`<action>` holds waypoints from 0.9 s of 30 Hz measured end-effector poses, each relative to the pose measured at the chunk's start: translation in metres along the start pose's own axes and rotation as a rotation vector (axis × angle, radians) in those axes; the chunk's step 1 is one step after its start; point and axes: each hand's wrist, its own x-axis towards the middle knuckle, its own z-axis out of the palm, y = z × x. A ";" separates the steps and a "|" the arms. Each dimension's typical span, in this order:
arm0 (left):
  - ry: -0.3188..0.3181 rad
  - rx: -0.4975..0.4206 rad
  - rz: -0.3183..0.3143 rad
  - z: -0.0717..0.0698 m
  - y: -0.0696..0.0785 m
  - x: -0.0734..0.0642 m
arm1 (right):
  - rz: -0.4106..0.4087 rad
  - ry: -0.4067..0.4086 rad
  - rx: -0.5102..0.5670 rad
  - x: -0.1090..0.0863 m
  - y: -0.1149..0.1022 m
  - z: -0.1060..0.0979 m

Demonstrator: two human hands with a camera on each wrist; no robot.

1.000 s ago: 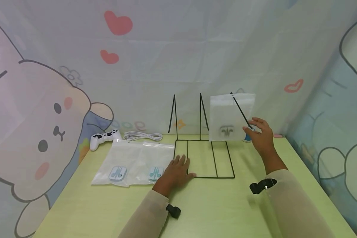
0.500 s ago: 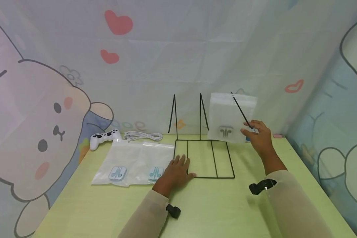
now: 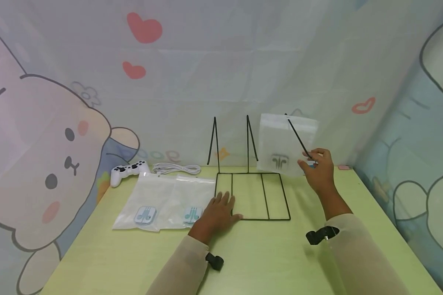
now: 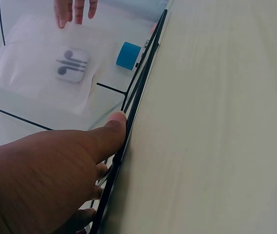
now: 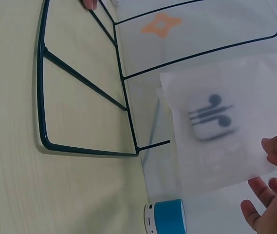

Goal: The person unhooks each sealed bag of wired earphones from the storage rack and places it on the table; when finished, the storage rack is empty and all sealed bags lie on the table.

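A black wire display rack [image 3: 268, 198] stands on the table. A frosted zip bag [image 3: 271, 139], with white earphones in a case [image 5: 216, 117] showing through, hangs from the rack's right hook [image 3: 298, 137], slightly tilted. My right hand [image 3: 320, 170] is at the lower right edge of this bag, thumb and index finger pinching it close to the hook's tip. The other fingers [image 5: 259, 190] stick out past the edge. My left hand [image 3: 217, 214] lies flat over the rack base's left front corner, its thumb [image 4: 115, 126] on the front wire.
Left of the rack lies a wide frosted bag [image 3: 166, 194] with two earphone cases. Behind it are a white game controller [image 3: 127, 172] and a coiled white cable [image 3: 175, 168]. A blue cylinder [image 5: 170, 217] stands behind the hanging bag. The rack's two other hooks [image 3: 248, 139] hold nothing.
My right thumb and fingers have drawn closer together. The lower part of the hanging bag has shifted slightly left and down, covering more of the blue cylinder. My left hand stays in place.
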 end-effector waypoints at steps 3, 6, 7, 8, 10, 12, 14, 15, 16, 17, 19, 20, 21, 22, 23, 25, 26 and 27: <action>-0.006 -0.007 -0.003 0.001 0.000 0.000 | 0.014 0.032 0.012 -0.002 -0.001 0.001; -0.003 -0.010 0.000 0.001 0.000 0.000 | 0.020 0.044 0.024 -0.003 -0.001 0.002; -0.001 -0.012 0.001 0.001 0.000 -0.001 | 0.018 0.041 0.022 -0.003 -0.001 0.002; 0.001 -0.013 0.001 0.001 0.000 -0.001 | 0.015 0.033 0.019 -0.003 -0.001 0.002; 0.002 -0.011 0.002 0.001 0.000 -0.001 | 0.009 0.016 0.003 -0.004 -0.001 0.002; 0.001 -0.008 0.003 0.001 -0.001 -0.001 | 0.012 0.006 -0.007 -0.004 -0.001 0.002; -0.003 -0.009 0.002 0.001 -0.001 -0.001 | 0.025 0.000 0.002 -0.006 -0.001 0.002; -0.005 -0.009 0.002 0.001 -0.001 -0.002 | 0.031 -0.002 0.015 -0.006 -0.001 0.002; -0.003 -0.011 0.002 0.001 -0.001 -0.002 | 0.039 -0.003 0.028 -0.007 -0.002 0.002; -0.004 -0.013 0.000 0.000 -0.001 -0.002 | 0.041 -0.002 0.035 -0.007 -0.002 0.003; -0.004 -0.020 -0.002 0.000 0.000 -0.003 | 0.045 -0.010 0.050 -0.008 -0.002 0.003; -0.004 -0.024 -0.004 0.000 0.000 -0.003 | 0.044 -0.012 0.048 -0.008 -0.002 0.004; -0.003 -0.026 -0.003 -0.001 0.000 -0.003 | 0.042 -0.014 0.047 -0.008 -0.002 0.004; -0.002 -0.026 -0.002 -0.001 0.000 -0.003 | 0.038 -0.017 0.044 -0.008 -0.002 0.004; -0.004 -0.026 -0.003 -0.001 0.000 -0.003 | 0.035 -0.015 0.052 -0.008 -0.002 0.004; 0.000 -0.027 0.000 -0.001 0.001 -0.003 | 0.033 -0.003 0.081 -0.008 -0.003 0.005; 0.002 -0.026 0.002 -0.001 0.001 -0.002 | 0.031 0.007 0.093 -0.007 -0.003 0.005; 0.005 -0.024 0.004 -0.002 0.001 -0.002 | 0.030 0.015 0.113 -0.008 -0.003 0.006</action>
